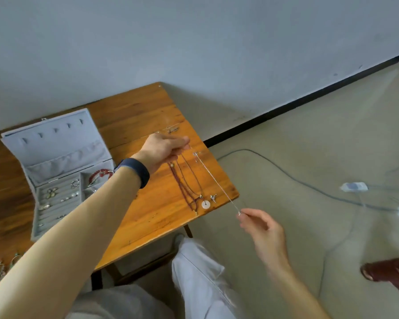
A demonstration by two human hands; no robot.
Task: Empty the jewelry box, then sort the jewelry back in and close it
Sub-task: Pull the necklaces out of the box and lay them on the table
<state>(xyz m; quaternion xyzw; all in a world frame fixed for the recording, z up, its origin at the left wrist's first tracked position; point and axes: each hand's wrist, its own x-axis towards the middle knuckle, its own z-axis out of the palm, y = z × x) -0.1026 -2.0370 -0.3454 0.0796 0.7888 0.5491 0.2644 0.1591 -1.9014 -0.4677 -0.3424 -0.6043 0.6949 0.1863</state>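
The grey jewelry box (55,157) stands open at the left of the wooden table (134,116), with rings and earrings in its slots and a red bracelet (100,174) in a right compartment. My left hand (164,149) is raised over the table's right part, pinching the top ends of several necklaces. A dark red beaded necklace (182,187) and a cord with a white disc pendant (205,204) hang from it. A thin silver chain (217,184) is stretched taut from my left hand down to my right hand (260,229), which pinches its lower end past the table's right edge.
A small silver charm (213,198) lies near the table's right edge, and another piece (173,130) lies behind my left hand. Several earrings (0,270) lie at the near left. Cables and a white adapter (354,187) lie on the floor to the right, beside a dark wooden leg (389,271).
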